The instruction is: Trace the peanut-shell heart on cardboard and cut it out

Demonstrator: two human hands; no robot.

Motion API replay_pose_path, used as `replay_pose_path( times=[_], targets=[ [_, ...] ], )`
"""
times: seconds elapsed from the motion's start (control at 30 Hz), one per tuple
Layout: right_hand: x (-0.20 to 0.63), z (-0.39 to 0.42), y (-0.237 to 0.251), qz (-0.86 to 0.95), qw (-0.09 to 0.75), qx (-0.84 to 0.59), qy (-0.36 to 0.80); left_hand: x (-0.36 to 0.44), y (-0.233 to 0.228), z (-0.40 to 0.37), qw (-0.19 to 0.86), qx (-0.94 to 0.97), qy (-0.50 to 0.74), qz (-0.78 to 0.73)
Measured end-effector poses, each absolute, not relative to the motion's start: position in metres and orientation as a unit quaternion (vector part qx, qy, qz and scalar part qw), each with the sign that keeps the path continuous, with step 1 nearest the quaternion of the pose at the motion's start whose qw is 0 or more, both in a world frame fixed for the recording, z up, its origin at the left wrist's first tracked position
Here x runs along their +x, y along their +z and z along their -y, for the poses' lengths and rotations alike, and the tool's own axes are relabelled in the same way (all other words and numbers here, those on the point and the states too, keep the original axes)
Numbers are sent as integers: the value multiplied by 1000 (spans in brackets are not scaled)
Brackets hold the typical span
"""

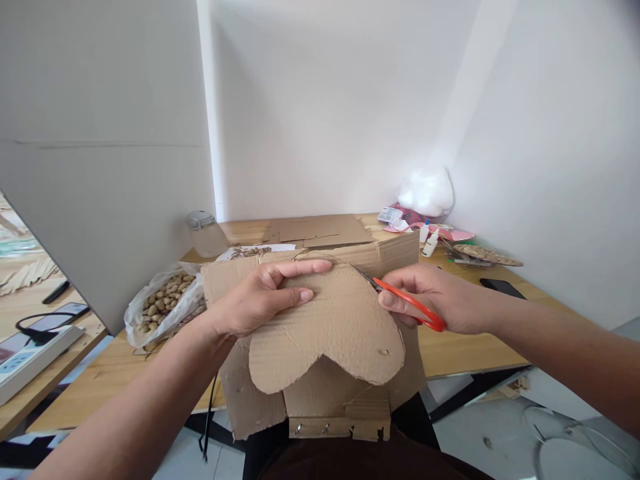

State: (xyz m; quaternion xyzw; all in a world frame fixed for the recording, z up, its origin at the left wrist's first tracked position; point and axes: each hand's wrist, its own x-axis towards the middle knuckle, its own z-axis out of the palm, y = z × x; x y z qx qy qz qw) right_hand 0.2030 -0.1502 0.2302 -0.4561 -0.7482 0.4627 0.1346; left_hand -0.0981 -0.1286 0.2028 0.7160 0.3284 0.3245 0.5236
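Note:
A cardboard cutout with two rounded lobes and a notch between them, like a heart turned toward me, lies over a larger cardboard sheet on my lap. My left hand holds the cutout at its left side, thumb and index finger stretched across the top face; its other fingers are hidden. In my right hand are red-handled scissors, closed around their handles. Their blades meet the cutout's upper right edge, where a thin curved line runs along the board. The blade tips are hard to make out.
On the wooden table stand a plastic bag of peanuts, a clear jar, another cardboard sheet and small white bottles. A black phone lies right. A power strip sits far left, beyond a grey partition.

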Motion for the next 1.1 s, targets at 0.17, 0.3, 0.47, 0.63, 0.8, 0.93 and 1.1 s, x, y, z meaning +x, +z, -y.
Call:
replay_pose_path(
  times=[0.17,0.3,0.47,0.63,0.8,0.93,1.1],
  targets=[
    [203,154,222,739,167,-453,470,-98,200,128,541,708,319,-322],
    [203,154,223,741,158,-453,470,-97,201,127,560,704,314,-304],
    [204,153,226,754,147,-462,444,-96,202,126,542,717,321,-297],
    [205,154,226,768,148,-456,425,-97,204,125,541,721,315,-297],
    [204,154,225,774,153,-453,415,-98,206,127,551,711,316,-302],
    [204,153,224,778,164,-449,407,-98,207,129,539,714,325,-306],
    [202,152,227,769,167,-457,415,-97,203,128,499,720,366,-314]
  ],
)
